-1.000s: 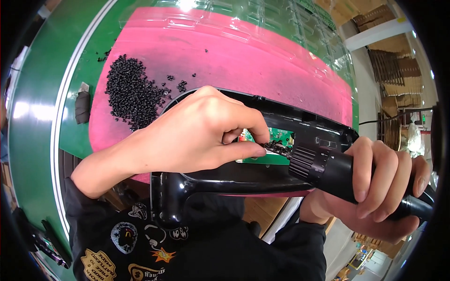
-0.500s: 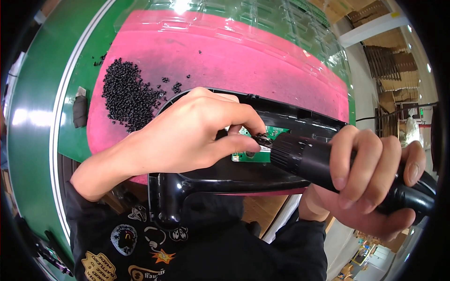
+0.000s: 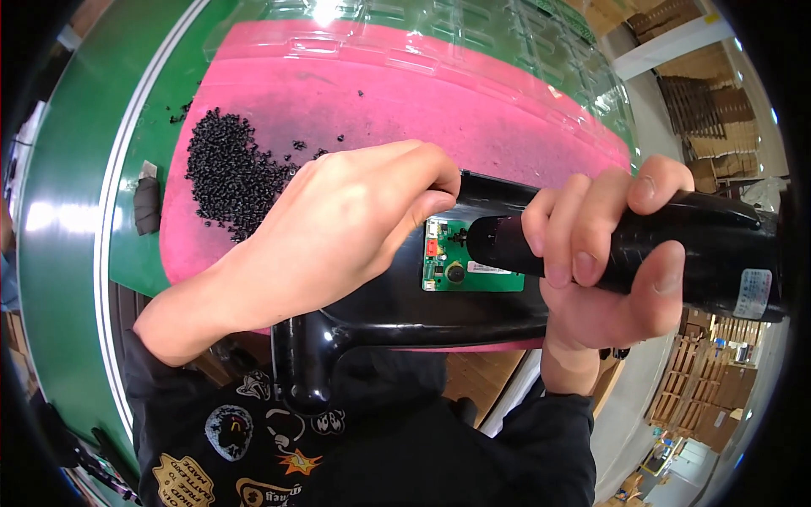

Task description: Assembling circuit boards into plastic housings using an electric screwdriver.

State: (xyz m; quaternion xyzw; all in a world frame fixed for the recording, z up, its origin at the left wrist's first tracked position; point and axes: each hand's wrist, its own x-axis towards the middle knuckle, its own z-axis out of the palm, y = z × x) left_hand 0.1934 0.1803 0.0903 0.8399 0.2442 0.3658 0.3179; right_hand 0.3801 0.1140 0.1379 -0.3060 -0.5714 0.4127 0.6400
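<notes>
My right hand (image 3: 604,241) is wrapped round a thick black electric screwdriver (image 3: 714,232). The screwdriver lies nearly level, its narrow end pointing left at a green circuit board (image 3: 432,272). Small black parts show at the tip, over the board. That board sits inside a black plastic housing (image 3: 405,325), which has a rounded arm at its lower left. Above the housing, beside the board's upper left corner, my left hand (image 3: 355,198) has thumb and forefinger closed together. Whatever they may pinch is hidden.
A heap of small black screws (image 3: 228,173) lies on the pink mat (image 3: 422,106), left of the housing, with several strays around it. Clear plastic trays (image 3: 380,38) stand along the far side. A dark grey wrapped piece (image 3: 147,204) rests on the green table (image 3: 76,169).
The screwdriver has swung left and closer to level, its tip now over the board. My left fingers have moved up and away from the tip, uncovering more of the board.
</notes>
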